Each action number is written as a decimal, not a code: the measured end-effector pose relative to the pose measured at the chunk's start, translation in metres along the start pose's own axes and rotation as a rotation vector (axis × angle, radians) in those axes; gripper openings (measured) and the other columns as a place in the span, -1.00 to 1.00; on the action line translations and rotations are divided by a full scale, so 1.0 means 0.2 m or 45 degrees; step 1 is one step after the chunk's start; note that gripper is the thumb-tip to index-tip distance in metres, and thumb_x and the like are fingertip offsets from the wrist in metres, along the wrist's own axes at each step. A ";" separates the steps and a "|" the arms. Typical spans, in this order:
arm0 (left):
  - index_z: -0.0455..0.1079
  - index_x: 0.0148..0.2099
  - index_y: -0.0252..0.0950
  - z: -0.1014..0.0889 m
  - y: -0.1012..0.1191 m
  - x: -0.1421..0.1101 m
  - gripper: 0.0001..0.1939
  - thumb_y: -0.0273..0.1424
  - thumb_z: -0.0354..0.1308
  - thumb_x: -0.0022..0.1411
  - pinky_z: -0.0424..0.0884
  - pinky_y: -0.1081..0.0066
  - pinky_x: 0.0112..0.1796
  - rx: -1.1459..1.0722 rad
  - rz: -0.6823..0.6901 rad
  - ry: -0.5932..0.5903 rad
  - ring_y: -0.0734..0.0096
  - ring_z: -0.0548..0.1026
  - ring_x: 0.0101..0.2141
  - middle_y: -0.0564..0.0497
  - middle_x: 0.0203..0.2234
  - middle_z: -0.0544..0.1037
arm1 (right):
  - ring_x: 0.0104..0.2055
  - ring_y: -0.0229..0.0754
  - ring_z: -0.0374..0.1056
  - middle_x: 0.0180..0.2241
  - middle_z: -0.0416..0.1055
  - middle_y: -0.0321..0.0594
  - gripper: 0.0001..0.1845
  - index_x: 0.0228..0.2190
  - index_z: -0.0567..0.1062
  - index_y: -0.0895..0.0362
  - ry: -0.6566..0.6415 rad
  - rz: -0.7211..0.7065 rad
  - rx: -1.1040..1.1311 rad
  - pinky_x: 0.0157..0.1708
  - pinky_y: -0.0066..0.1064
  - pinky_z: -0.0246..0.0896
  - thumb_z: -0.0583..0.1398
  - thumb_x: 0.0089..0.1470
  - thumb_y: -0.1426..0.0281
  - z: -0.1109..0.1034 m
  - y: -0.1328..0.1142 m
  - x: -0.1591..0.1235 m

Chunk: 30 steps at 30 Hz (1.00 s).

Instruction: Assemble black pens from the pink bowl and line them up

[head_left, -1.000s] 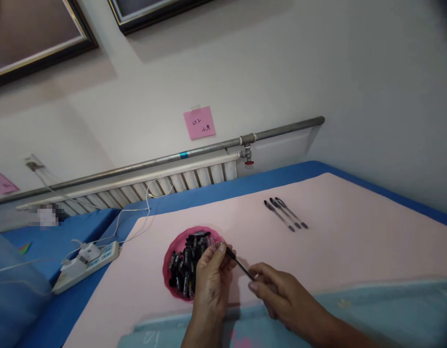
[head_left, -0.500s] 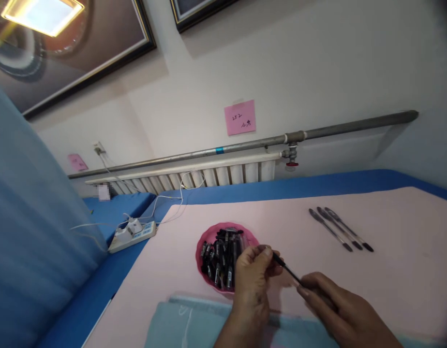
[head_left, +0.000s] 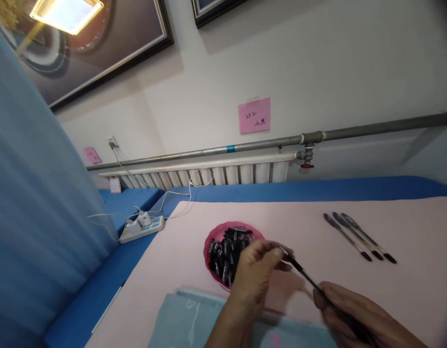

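Note:
My left hand (head_left: pixel 258 273) is closed in a pinch on the tip end of a thin black pen (head_left: pixel 306 274), just right of a pink dish (head_left: pixel 213 239) heaped with several small black pen caps (head_left: pixel 229 249). My right hand (head_left: pixel 357 316) wraps round the pen's other end at the lower right. Three finished black pens (head_left: pixel 357 236) lie side by side on the pink mat (head_left: pixel 318 227) at the right.
A light blue cloth (head_left: pixel 187 321) lies at the mat's near edge. A white power strip (head_left: pixel 141 227) with cables sits on the blue table cover at left. A blue curtain (head_left: pixel 31 227) fills the left side. A radiator and pipe run along the back wall.
The view has swung left, so everything has shifted right in the picture. Both hands still hold the pen between them; the right hand has slid lower and further right.

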<state>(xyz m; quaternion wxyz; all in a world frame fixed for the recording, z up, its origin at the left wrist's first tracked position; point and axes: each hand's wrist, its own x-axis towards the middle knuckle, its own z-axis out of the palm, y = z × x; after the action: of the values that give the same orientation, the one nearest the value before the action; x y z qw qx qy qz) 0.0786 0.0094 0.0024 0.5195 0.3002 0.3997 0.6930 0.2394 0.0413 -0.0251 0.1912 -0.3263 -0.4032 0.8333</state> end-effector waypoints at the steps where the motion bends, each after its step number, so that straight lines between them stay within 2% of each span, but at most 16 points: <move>1: 0.46 -0.36 -0.34 -0.04 0.03 0.01 -0.82 -0.35 0.23 -0.03 0.31 0.46 -0.35 0.167 0.048 0.070 0.41 0.45 -0.41 -0.08 -0.42 0.54 | -0.80 -0.54 -0.29 -0.73 0.03 -0.52 -0.66 -0.59 0.33 0.10 0.049 -0.026 -0.005 -0.86 -0.69 -0.38 0.24 -0.16 0.10 0.00 -0.01 0.00; 3: 0.47 -0.35 -0.28 -0.14 0.08 0.02 -0.87 -0.42 0.21 -0.04 0.28 0.48 -0.35 0.553 0.130 0.266 0.40 0.43 -0.38 -0.03 -0.42 0.54 | -0.77 -0.54 -0.26 -0.70 0.04 -0.50 -0.69 -0.58 0.35 0.11 0.134 -0.071 0.000 -0.83 -0.69 -0.40 0.25 -0.15 0.14 -0.01 -0.04 -0.01; 5: 0.44 -0.49 -0.24 -0.24 0.12 0.03 -0.96 -0.45 0.17 -0.03 0.22 0.49 -0.42 0.906 0.194 0.431 0.43 0.38 -0.48 0.03 -0.57 0.49 | -0.75 -0.54 -0.24 -0.68 0.04 -0.50 -0.71 -0.56 0.37 0.12 0.188 -0.109 0.011 -0.80 -0.69 -0.40 0.25 -0.12 0.16 -0.03 -0.06 -0.02; 7: 0.38 -0.60 -0.23 -0.31 0.15 0.04 -0.89 -0.49 0.19 -0.09 0.13 0.48 -0.47 1.240 0.172 0.515 0.44 0.30 -0.56 0.08 -0.68 0.40 | -0.74 -0.53 -0.23 -0.68 0.05 -0.50 -0.72 -0.54 0.38 0.13 0.206 -0.137 0.023 -0.78 -0.67 -0.40 0.23 -0.09 0.17 -0.04 -0.08 -0.03; 9: 0.34 -0.64 -0.23 -0.35 0.16 0.03 -0.86 -0.51 0.19 -0.13 0.07 0.47 -0.48 1.464 0.083 0.516 0.44 0.27 -0.59 0.09 -0.71 0.36 | -0.73 -0.53 -0.22 -0.67 0.07 -0.49 -0.74 -0.54 0.37 0.13 0.217 -0.159 0.021 -0.78 -0.66 -0.39 0.21 -0.06 0.19 -0.04 -0.08 -0.03; 13: 0.32 -0.65 -0.23 -0.33 0.16 -0.01 -0.88 -0.46 0.19 -0.17 0.03 0.43 -0.49 1.754 -0.148 0.354 0.39 0.27 -0.61 0.06 -0.71 0.37 | -0.73 -0.52 -0.21 -0.63 0.07 -0.48 -0.76 -0.53 0.34 0.12 0.247 -0.178 -0.004 -0.78 -0.64 -0.40 0.18 -0.04 0.21 -0.02 -0.08 -0.04; 16: 0.31 -0.67 -0.23 -0.30 0.14 -0.02 -0.88 -0.49 0.21 -0.26 0.03 0.42 -0.49 1.819 -0.168 0.323 0.40 0.26 -0.62 0.07 -0.71 0.35 | -0.73 -0.51 -0.20 -0.62 0.07 -0.48 -0.75 -0.52 0.33 0.12 0.253 -0.189 -0.029 -0.78 -0.64 -0.39 0.17 -0.04 0.19 -0.02 -0.08 -0.04; 20: 0.25 -0.75 -0.22 -0.29 0.12 -0.01 -0.80 -0.58 0.20 -0.34 0.05 0.40 -0.46 1.728 -0.145 0.370 0.41 0.22 -0.64 0.11 -0.79 0.24 | -0.73 -0.51 -0.19 -0.61 0.10 -0.47 -0.74 -0.51 0.33 0.12 0.213 -0.172 -0.059 -0.78 -0.62 -0.37 0.16 -0.02 0.18 -0.03 -0.08 -0.04; 26: 0.19 -0.79 -0.22 -0.29 0.12 -0.01 -0.77 -0.57 0.16 -0.31 0.03 0.40 -0.51 1.722 -0.146 0.359 0.47 0.16 -0.68 0.12 -0.83 0.19 | -0.73 -0.50 -0.20 -0.61 0.10 -0.47 -0.71 -0.52 0.31 0.11 0.243 -0.167 -0.140 -0.78 -0.60 -0.36 0.15 -0.05 0.14 -0.02 -0.10 -0.04; 28: 0.23 -0.74 -0.24 -0.30 0.14 -0.01 -0.81 -0.54 0.16 -0.27 0.04 0.44 -0.55 1.626 -0.137 0.370 0.49 0.20 -0.68 0.11 -0.81 0.25 | -0.73 -0.50 -0.20 -0.62 0.10 -0.47 -0.72 -0.51 0.31 0.10 0.250 -0.182 -0.160 -0.78 -0.60 -0.36 0.14 -0.05 0.14 -0.02 -0.10 -0.04; 30: 0.29 -0.65 -0.26 -0.30 0.16 0.00 -0.88 -0.47 0.17 -0.18 0.09 0.48 -0.58 1.368 -0.145 0.382 0.51 0.25 -0.67 0.11 -0.76 0.33 | -0.74 -0.50 -0.19 -0.64 0.09 -0.49 -0.73 -0.49 0.32 0.10 0.257 -0.190 -0.219 -0.76 -0.59 -0.37 0.13 -0.03 0.15 -0.01 -0.09 -0.05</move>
<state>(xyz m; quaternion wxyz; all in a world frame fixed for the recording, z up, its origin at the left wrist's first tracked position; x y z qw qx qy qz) 0.0131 -0.0099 -0.0001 0.2674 0.3988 0.7817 0.3980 0.2483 0.0476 -0.0077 0.2635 -0.3927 -0.4751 0.7421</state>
